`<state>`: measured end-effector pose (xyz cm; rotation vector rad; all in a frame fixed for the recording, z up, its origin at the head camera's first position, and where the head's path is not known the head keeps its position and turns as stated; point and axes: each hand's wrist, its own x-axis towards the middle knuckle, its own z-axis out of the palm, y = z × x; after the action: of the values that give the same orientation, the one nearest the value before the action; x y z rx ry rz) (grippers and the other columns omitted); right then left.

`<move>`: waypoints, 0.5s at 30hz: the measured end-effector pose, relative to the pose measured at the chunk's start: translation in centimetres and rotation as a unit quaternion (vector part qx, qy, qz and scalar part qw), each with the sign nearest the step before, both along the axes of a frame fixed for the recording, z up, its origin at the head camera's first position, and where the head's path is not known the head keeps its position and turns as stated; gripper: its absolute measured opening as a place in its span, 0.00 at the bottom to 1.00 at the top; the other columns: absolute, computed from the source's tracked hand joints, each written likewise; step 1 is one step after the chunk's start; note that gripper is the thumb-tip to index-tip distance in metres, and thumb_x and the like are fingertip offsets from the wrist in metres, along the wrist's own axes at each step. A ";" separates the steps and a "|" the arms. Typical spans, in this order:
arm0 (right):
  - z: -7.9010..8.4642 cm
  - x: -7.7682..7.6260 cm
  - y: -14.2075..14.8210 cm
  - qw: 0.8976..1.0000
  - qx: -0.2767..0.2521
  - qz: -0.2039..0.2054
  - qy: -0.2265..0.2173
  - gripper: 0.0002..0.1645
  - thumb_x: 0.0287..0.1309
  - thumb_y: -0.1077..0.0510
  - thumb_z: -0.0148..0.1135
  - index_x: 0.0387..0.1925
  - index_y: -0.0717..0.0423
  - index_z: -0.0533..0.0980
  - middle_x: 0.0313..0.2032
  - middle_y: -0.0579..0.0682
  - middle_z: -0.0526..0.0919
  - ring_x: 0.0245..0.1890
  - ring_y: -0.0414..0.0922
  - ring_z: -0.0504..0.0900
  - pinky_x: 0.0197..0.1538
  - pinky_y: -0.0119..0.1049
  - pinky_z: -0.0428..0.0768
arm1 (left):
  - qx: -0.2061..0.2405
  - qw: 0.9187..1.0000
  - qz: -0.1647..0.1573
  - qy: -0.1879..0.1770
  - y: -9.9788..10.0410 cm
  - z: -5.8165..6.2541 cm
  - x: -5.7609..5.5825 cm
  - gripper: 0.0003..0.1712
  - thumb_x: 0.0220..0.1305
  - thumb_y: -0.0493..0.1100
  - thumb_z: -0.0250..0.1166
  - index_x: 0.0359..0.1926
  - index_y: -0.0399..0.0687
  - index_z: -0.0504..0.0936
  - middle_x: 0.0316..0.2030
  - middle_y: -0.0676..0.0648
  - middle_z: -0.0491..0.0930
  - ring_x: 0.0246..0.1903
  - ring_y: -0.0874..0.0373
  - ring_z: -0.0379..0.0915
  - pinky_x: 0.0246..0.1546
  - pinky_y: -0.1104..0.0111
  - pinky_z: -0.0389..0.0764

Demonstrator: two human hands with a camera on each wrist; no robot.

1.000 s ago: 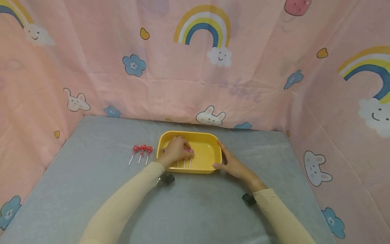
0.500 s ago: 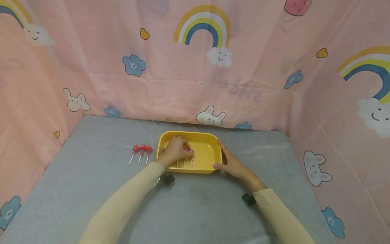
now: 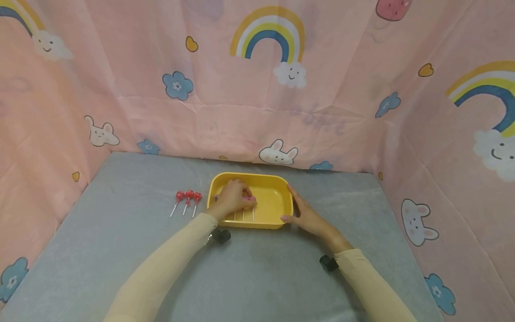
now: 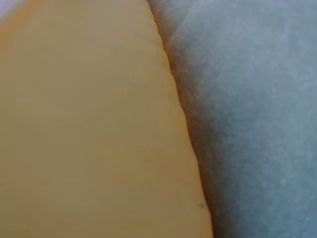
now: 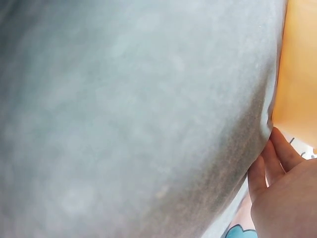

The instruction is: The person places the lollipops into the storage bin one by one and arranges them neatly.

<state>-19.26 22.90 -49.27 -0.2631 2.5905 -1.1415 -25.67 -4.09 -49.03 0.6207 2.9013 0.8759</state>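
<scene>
In the head view, my left hand [image 3: 232, 199] reaches into a shallow yellow plastic box [image 3: 273, 179]. Its thumb and fingers pinch a pink-wrapped lollipop [image 3: 253, 214] at the candy end. White sticks of other lollipops [image 3: 243, 216] lie beside it, their heads partly hidden by the hand. A purple lollipop head [image 3: 217, 197] peeks out left of the hand. My right hand [image 3: 307, 218] holds the box's right end, thumb at the near corner and fingers along the side. The right wrist view shows those fingers [image 5: 262, 173] against the orange-looking box wall [image 5: 297, 74].
Three red lollipops [image 3: 189, 195] lie in a row left of the box on the grey cloth-covered table [image 3: 257, 273]. Pink printed curtains [image 3: 241, 125] stand behind and at both sides. The left wrist view holds only the box wall [image 4: 99, 124] and grey cloth.
The stick of the pinched lollipop has shifted slightly to the right at its lower end. Both hands and the box stay in place.
</scene>
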 end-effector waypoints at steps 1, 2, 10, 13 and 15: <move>0.0 0.0 0.0 1.000 0.000 0.001 0.001 0.64 0.56 0.40 0.69 0.76 0.23 0.32 0.80 0.50 0.40 0.80 0.56 0.44 0.77 0.63 0.48 | 0.000 1.000 0.000 -0.002 0.0 0.0 0.0 0.16 0.48 0.56 0.76 0.30 0.51 0.88 0.37 0.48 0.81 0.42 0.50 0.72 0.46 0.61 0.73; 0.0 0.0 0.0 1.000 0.002 0.001 0.002 0.64 0.56 0.39 0.69 0.76 0.23 0.32 0.80 0.50 0.40 0.80 0.56 0.44 0.77 0.63 0.48 | 0.001 1.000 0.001 -0.004 0.0 0.0 0.0 0.15 0.49 0.56 0.76 0.30 0.51 0.88 0.37 0.48 0.81 0.42 0.50 0.72 0.46 0.62 0.72; 0.0 -0.1 0.0 1.000 0.001 -0.001 0.000 0.64 0.56 0.39 0.70 0.76 0.24 0.33 0.80 0.50 0.41 0.80 0.56 0.44 0.77 0.63 0.48 | 0.009 1.000 0.003 -0.015 0.1 -0.1 -0.1 0.15 0.50 0.56 0.75 0.31 0.51 0.87 0.36 0.48 0.80 0.42 0.51 0.70 0.46 0.62 0.71; -0.1 -0.1 0.0 1.000 0.003 -0.001 0.001 0.64 0.56 0.39 0.70 0.77 0.24 0.33 0.80 0.51 0.42 0.80 0.56 0.45 0.77 0.63 0.48 | 0.015 1.000 0.006 -0.021 0.0 -0.1 -0.1 0.15 0.51 0.56 0.75 0.31 0.51 0.87 0.35 0.48 0.79 0.42 0.52 0.70 0.45 0.63 0.71; -0.1 -0.1 0.0 1.000 0.003 0.000 0.001 0.64 0.56 0.39 0.70 0.77 0.25 0.33 0.80 0.51 0.42 0.80 0.56 0.45 0.77 0.62 0.48 | 0.023 0.999 0.008 -0.028 0.0 -0.1 -0.1 0.15 0.51 0.56 0.75 0.31 0.52 0.87 0.35 0.48 0.79 0.42 0.52 0.70 0.45 0.63 0.71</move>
<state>-19.40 22.89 -49.36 -0.2634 2.5950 -1.1352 -25.79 -4.08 -49.09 0.5667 2.8484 0.9483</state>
